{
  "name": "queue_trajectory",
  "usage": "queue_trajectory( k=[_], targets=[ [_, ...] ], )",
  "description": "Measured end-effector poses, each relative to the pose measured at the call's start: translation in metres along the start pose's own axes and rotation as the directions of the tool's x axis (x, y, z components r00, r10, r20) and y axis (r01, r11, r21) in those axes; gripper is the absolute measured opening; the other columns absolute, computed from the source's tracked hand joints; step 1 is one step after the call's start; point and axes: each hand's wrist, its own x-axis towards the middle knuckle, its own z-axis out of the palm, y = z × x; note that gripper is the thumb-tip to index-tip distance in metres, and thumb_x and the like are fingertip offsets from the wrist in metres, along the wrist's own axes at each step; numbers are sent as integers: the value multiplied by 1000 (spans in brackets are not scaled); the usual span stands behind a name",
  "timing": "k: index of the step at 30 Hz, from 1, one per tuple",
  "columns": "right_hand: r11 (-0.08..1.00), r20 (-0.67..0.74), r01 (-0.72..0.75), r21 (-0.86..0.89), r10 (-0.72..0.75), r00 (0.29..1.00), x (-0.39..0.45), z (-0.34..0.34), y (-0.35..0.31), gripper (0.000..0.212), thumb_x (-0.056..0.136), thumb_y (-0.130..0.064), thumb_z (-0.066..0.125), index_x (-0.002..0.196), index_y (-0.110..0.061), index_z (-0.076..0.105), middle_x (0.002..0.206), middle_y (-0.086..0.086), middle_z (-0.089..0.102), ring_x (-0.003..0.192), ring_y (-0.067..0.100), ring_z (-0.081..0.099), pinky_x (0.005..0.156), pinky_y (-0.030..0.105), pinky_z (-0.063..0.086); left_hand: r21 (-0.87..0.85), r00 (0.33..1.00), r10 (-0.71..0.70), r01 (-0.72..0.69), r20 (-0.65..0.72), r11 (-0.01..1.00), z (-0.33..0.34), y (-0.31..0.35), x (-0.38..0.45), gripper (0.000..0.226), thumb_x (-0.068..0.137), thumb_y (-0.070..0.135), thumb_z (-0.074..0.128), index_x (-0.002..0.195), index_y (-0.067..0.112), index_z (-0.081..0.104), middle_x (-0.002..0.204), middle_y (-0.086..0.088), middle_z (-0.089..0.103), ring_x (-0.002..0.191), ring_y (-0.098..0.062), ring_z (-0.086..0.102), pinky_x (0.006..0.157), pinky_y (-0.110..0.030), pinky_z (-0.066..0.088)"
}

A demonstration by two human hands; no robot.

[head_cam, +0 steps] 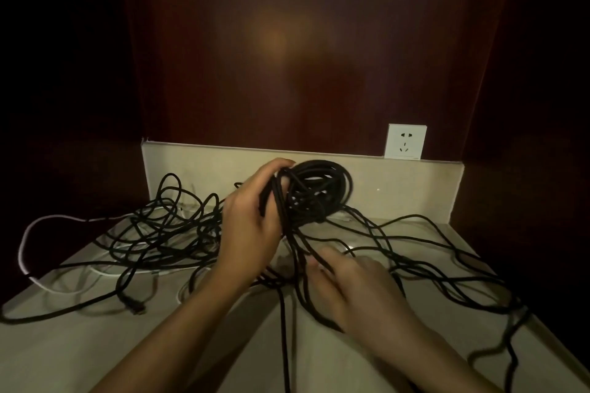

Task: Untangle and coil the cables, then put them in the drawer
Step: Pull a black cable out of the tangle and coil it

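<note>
My left hand (252, 220) is closed around a coil of black cable (322, 191), holding it upright above the beige counter (95, 344). Loose black cable (159, 233) sprawls in tangled loops over the counter to the left and right of the coil. A white cable (41, 226) runs under the black loops on the left and arcs past the counter's left edge. My right hand (357, 287) is low over the counter, blurred, with its fingers on black strands that hang from the coil. A black plug end (135, 308) lies on the left. No drawer is in view.
A low beige backsplash (198, 166) closes the back of the counter, with a white wall socket (404, 141) above its right part. Dark red wood panelling rises behind. Dark drops lie past the counter's left and right edges, and a cable hangs over the right edge.
</note>
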Motion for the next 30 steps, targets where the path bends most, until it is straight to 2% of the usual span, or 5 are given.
queue_trajectory(
  k=[9, 14, 20, 23, 30],
  targets=[
    [971, 4, 232, -49, -232, 973, 8, -78, 11, 24, 96, -46, 48, 96, -33, 68, 85, -16, 66, 78, 3, 63, 66, 30, 53, 519, 916, 80, -293, 394, 803, -29, -15, 13, 34, 95, 25, 42, 124, 33, 58, 90, 3, 66, 78, -22, 64, 67, -31, 47],
    [789, -48, 555, -263, -585, 810, 53, -103, -2, 31, 93, -45, 58, 88, -16, 70, 76, -10, 53, 60, 12, 53, 50, 34, 44, -33, 555, 85, -104, 827, 994, -30, 21, 17, 21, 103, 21, 51, 116, 25, 66, 93, 19, 71, 87, 3, 66, 75, -20, 50],
    [946, -258, 274, 174, -225, 940, 57, -60, 12, 27, 99, -14, 56, 95, -37, 68, 75, 1, 67, 71, 11, 66, 67, 41, 53, -470, 813, -104, 431, 573, 771, -38, 38, 12, 23, 93, 21, 58, 107, 25, 75, 105, 0, 75, 97, -14, 72, 76, -22, 55],
    [917, 1, -111, 383, 120, 993, 35, -33, 0, 50, 95, -1, 55, 77, -47, 59, 58, -7, 54, 63, -13, 59, 65, 10, 46, -445, 841, -243, 475, 483, 759, -26, 37, 2, 24, 100, 18, 52, 115, 17, 70, 102, -4, 76, 88, -16, 73, 67, -22, 56],
    [901, 77, -171, 399, 153, 985, 26, 1, -17, 18, 103, -32, 44, 93, -24, 56, 71, -2, 55, 63, 11, 53, 62, 36, 43, -584, 883, -407, 461, 232, 668, -6, 22, -8, 25, 103, 24, 49, 127, 27, 57, 106, -6, 75, 99, -24, 71, 80, -35, 58]
  ],
)
